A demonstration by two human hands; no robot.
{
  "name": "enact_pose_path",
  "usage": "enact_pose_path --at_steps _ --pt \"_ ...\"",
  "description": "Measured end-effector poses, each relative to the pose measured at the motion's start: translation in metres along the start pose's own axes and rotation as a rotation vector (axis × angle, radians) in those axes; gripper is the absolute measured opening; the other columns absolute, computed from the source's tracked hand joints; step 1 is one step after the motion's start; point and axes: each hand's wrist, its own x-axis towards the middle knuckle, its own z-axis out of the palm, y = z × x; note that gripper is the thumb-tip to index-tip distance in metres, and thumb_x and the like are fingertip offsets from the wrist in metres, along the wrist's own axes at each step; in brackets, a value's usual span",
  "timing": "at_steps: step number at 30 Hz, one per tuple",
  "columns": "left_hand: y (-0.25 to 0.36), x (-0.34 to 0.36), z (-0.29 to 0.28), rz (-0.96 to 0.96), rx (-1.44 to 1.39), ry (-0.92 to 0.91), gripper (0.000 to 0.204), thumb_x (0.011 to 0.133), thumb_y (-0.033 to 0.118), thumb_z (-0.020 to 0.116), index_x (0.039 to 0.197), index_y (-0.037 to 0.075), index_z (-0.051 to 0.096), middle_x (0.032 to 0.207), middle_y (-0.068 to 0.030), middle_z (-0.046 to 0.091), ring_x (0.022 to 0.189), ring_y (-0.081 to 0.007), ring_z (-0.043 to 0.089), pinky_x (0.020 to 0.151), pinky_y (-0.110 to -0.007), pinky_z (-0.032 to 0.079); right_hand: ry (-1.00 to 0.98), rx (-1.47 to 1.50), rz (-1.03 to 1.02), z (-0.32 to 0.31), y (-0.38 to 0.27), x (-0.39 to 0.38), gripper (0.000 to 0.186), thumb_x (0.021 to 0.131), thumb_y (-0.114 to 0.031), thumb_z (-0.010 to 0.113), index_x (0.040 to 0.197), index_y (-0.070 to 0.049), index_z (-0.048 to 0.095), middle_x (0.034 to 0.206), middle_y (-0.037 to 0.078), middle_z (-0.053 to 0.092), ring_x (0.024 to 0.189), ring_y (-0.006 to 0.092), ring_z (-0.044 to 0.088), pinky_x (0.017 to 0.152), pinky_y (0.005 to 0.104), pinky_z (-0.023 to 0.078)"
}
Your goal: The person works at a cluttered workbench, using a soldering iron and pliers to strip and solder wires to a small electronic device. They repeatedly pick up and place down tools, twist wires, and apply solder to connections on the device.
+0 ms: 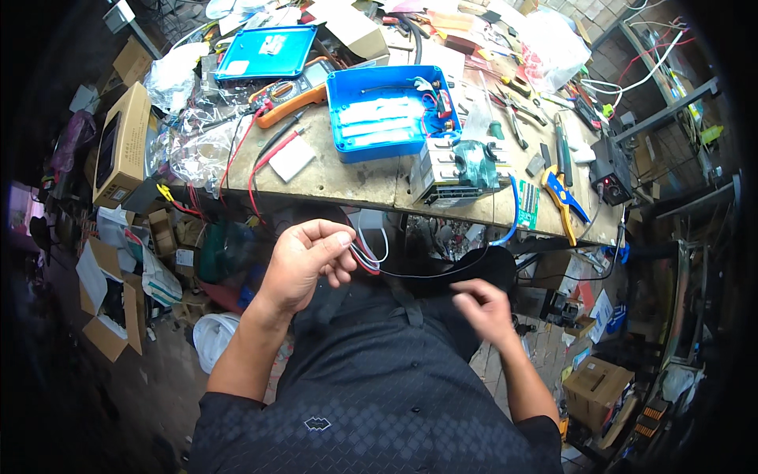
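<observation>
My left hand [304, 261] is raised in front of the bench edge. Its thumb and forefinger are pinched on a bundle of thin wires [365, 259], white, red and black. One dark wire runs from the bundle to the right, towards the bench. Lower and to the right, my right hand [483, 310] hangs over my lap, slightly blurred, with its fingers loosely apart and nothing visible in them. On the bench above stands a block-shaped pack [458, 175] with teal tape on top. A blue cable [517, 207] curves down beside it, next to a green circuit board [528, 202].
An open blue box [371, 146] holds white pieces and wiring. Its blue lid [268, 52] and an orange multimeter [296, 93] lie left of it. Blue-yellow wire strippers [562, 199] overhang the front edge. Pliers [521, 107] and a black device [609, 170] lie right. Cartons [596, 387] crowd the floor.
</observation>
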Motion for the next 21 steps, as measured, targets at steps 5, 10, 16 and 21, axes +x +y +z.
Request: enact_pose_path --at_steps 5,10,16,21 --pt "-0.004 0.003 0.006 -0.040 -0.020 0.033 0.015 0.100 0.016 0.073 0.106 0.003 0.073 0.072 -0.0016 0.068 0.054 -0.0066 0.061 0.047 -0.019 0.046 -0.013 -0.115 -0.284 0.077 -0.102 0.025 0.044 0.091 -0.012 0.080 0.133 -0.007 0.069 0.089 0.007 0.069 0.072 0.0197 0.067 0.070 0.0302 0.056" --pt "-0.006 0.001 0.006 -0.054 -0.044 -0.011 0.015 0.100 0.016 0.073 0.106 0.003 0.073 0.071 -0.0013 0.067 0.053 -0.0066 0.059 0.046 -0.020 0.044 0.091 -0.025 -0.290 0.101 -0.105 0.043 0.025 0.092 -0.009 0.078 0.117 -0.005 0.076 0.088 0.009 0.074 0.069 0.0187 0.070 0.066 0.0302 0.056" --pt "-0.011 0.005 0.008 0.019 0.041 -0.013 0.018 0.099 0.019 0.075 0.103 0.001 0.072 0.073 -0.0015 0.069 0.056 -0.0050 0.058 0.049 -0.018 0.044 0.058 -0.218 -0.322 0.079 -0.118 0.035 0.011 0.092 -0.014 0.079 0.097 -0.004 0.080 0.088 0.010 0.076 0.071 0.0236 0.073 0.065 0.0319 0.057" --pt "-0.019 0.018 0.009 0.098 0.135 0.039 0.018 0.100 0.017 0.073 0.107 0.000 0.072 0.073 -0.0015 0.068 0.055 -0.0046 0.057 0.049 -0.019 0.044 -0.079 -0.294 -0.403 0.040 -0.133 0.014 0.011 0.095 -0.015 0.076 0.090 -0.004 0.075 0.086 0.010 0.070 0.078 0.0268 0.068 0.072 0.0360 0.055"
